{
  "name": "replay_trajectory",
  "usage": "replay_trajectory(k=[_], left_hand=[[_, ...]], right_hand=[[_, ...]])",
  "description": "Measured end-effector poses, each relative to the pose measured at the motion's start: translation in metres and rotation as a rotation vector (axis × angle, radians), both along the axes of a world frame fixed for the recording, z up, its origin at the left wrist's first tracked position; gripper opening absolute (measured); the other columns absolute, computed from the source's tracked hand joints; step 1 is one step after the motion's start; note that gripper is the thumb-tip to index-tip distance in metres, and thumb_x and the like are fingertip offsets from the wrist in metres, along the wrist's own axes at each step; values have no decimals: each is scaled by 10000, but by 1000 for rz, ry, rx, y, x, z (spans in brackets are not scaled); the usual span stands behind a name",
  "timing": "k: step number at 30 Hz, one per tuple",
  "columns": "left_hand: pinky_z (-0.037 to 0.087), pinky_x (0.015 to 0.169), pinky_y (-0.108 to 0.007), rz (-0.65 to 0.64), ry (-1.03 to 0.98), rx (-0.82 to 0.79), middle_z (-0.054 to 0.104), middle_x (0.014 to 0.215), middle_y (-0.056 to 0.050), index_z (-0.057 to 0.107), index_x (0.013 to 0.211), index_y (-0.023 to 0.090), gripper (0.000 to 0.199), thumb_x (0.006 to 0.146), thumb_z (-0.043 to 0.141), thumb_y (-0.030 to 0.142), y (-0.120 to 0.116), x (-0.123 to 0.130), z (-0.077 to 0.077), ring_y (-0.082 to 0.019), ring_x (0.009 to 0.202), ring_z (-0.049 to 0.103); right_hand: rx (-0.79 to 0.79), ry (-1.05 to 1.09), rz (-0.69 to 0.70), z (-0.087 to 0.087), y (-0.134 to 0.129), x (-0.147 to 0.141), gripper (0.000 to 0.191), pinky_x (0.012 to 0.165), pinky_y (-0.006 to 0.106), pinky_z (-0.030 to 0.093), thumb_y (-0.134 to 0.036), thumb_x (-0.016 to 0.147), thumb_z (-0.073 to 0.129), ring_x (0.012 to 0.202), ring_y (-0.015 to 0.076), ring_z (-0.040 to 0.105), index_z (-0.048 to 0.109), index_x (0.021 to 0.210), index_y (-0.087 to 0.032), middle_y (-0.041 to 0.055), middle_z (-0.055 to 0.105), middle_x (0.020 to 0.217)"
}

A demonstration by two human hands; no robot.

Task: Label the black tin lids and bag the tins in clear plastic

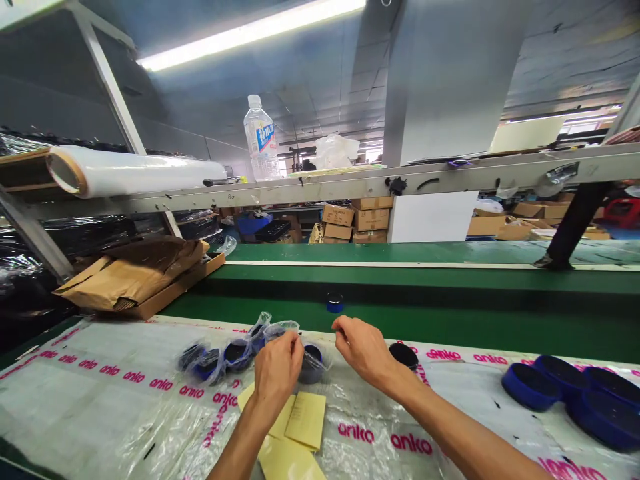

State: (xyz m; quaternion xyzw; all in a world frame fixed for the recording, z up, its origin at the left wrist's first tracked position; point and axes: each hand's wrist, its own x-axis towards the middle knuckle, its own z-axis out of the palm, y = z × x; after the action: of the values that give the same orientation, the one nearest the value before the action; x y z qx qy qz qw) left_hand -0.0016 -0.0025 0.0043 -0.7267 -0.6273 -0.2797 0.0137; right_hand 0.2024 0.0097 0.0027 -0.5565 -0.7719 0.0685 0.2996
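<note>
- Bagged round containers [237, 355] lie flat in clear plastic bags, in a row running left to right along the desk, with their dark blue and black discs tilted slightly toward the viewer; the last one [311, 365] sits just beside the left hand.
- Plastic sheet [100, 427] covers the desk, printed over and over in magenta with "anko".
- Left hand [274, 373] comes in from below, its wrist raised and its fingers [294, 345] curled down against the bag tops; whether they are clamped on the plastic, I cannot tell.
- Yellow cards [305, 420] lie under that forearm, their small print unreadable.
- Right hand [365, 353] reaches in from the lower right, palm down, its fingers [341, 327] loosely apart and holding nothing, near the desk's far edge.
- Black disc [404, 355] lies just past those fingertips.
- Blue cap [335, 303] stands on the green conveyor belt [450, 320].
- Blue rings [570, 400] are piled at the far right of the desk, unbagged.
</note>
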Motion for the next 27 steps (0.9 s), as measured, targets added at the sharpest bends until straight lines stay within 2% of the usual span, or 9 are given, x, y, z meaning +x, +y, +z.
replay_trajectory(k=[4,6,9,12,15,17,19,24,27], left_hand=[[373,612,-289,-16,-79,-19,727,743,-33,679,875,219,210,966,490,235,-4,1,-3,-220,697,681],[399,626,-290,-44,-127,-35,725,750,-25,674,860,220,227,974,485,273,-5,-1,-1,-207,692,673],[470,684,-294,-113,-202,-73,738,820,-20,673,877,226,296,1000,427,335,-5,-7,-1,-190,742,685],[530,857,-323,-196,-253,-135,734,1117,-70,649,1131,205,294,967,406,232,-6,-19,-8,-198,990,697],[471,1065,-367,-318,-245,-237,566,1437,-112,496,1406,181,640,775,593,126,-10,-25,-22,-234,1290,566],[386,1157,-409,-372,-232,-291,445,1541,-124,415,1480,183,856,673,698,132,-14,-22,-31,-276,1406,442],[336,1188,-441,-381,-235,-312,407,1561,-144,388,1498,177,920,652,751,177,-15,-14,-36,-304,1436,391],[474,1009,-375,-382,-268,-289,663,1218,-78,630,1210,222,516,705,709,157,-9,3,-34,-261,1137,618],[491,912,-328,-387,-285,-255,670,1077,-39,671,1040,234,322,728,702,158,-9,7,-30,-226,1003,636]], right_hand=[[40,-86,226,0,-20,-10,127,835,277,430,-261,985,577,979,197,634,676,1058,-229,31,703,1046],[43,-164,308,-1,-28,-19,184,848,291,443,-300,961,629,1024,218,625,660,1129,-230,48,691,1110],[-48,-219,220,-5,-31,-30,280,816,308,447,-190,888,669,1029,259,635,660,1168,-194,93,698,1115],[-131,-196,191,-9,-27,-30,184,716,269,419,-115,855,623,882,219,675,730,966,-216,41,739,959],[-153,-127,218,-14,-25,-25,190,664,249,382,-115,830,615,812,182,671,740,897,-241,-8,744,898],[-191,-56,220,-16,-26,-23,176,651,247,362,-109,789,632,793,180,659,735,863,-231,-9,737,868],[-229,7,239,-17,-29,-22,163,641,247,347,-97,754,636,770,178,641,721,825,-217,-4,726,843],[-206,95,278,-12,-37,-16,104,631,255,341,-119,771,620,713,176,603,677,781,-206,-3,685,776],[-188,192,286,-3,-41,-10,69,632,263,364,-197,826,602,695,178,589,640,770,-209,-5,662,758]])
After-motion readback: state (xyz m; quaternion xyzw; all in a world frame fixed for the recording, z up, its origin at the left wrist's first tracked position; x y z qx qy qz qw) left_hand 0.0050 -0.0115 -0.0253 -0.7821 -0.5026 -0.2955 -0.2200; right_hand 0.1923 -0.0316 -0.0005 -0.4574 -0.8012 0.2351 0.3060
